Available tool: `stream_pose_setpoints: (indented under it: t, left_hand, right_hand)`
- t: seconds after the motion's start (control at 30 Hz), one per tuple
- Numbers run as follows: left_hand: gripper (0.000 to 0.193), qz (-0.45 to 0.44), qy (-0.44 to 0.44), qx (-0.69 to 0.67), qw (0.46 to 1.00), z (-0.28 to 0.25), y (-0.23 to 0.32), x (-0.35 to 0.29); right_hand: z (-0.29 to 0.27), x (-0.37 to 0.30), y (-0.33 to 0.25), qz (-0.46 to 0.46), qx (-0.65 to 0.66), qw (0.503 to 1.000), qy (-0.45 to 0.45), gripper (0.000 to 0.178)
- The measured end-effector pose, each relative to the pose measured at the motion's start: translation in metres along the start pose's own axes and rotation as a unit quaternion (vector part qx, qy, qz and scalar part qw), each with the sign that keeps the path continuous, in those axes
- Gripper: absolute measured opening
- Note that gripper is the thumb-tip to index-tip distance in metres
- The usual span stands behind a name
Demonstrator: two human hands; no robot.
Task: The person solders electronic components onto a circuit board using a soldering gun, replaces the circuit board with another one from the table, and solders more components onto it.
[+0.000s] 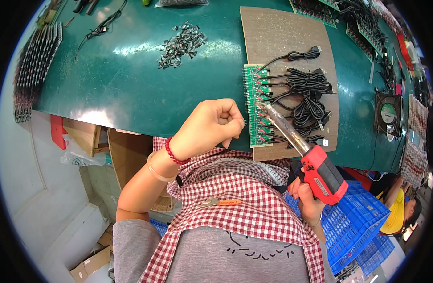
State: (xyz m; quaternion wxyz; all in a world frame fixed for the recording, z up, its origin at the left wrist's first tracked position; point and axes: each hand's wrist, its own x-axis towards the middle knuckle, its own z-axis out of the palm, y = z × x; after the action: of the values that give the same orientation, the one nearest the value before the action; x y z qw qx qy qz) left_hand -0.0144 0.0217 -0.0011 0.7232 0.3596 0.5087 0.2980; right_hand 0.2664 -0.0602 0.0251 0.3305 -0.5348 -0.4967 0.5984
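My right hand (310,202) grips a red and black soldering gun (324,175), its metal barrel slanting up and left. The gun's tip is at the green circuit board (253,134), near the board's middle. Black cables (305,85) with USB plugs run from the board's right side and lie bundled. A row of dark pins lines the board's left edge. Close beside that edge is my left hand (217,123), its fingers curled and pinched together. Whatever sits between those fingertips is too hidden to name.
The board and cables lie on a brown panel (287,35) on the green table (127,85). A heap of small pin connectors (182,45) is at the far middle. Stacked pin strips (37,66) stand left, a fan (387,113) right. Blue crates (348,226) and a person in yellow (394,212) are lower right.
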Motion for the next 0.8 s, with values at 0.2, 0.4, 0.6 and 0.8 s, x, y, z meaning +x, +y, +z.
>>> stream_pose_setpoints:
  t: [0.2, 0.4, 0.6, 0.8]
  left_hand:
    - [0.007, -0.017, -0.021, -0.001, 1.0, 0.001, 0.0, 0.007]
    - [0.008, -0.018, -0.024, 0.005, 1.0, -0.001, 0.001, 0.007]
    - [0.009, -0.028, -0.032, 0.013, 0.999, -0.003, 0.004, 0.009]
    - [0.009, -0.031, -0.047, 0.01, 0.998, -0.003, 0.003, 0.013]
  right_hand:
    - [-0.005, -0.004, 0.007, -0.029, -0.091, 0.995, -0.028, 0.022]
    - [-0.007, -0.002, 0.012, -0.005, -0.095, 0.995, -0.031, 0.023]
    - [-0.001, -0.004, 0.002, 0.009, -0.011, 1.0, 0.026, 0.036]
    - [-0.007, -0.008, 0.0, -0.001, 0.006, 1.0, -0.005, 0.04]
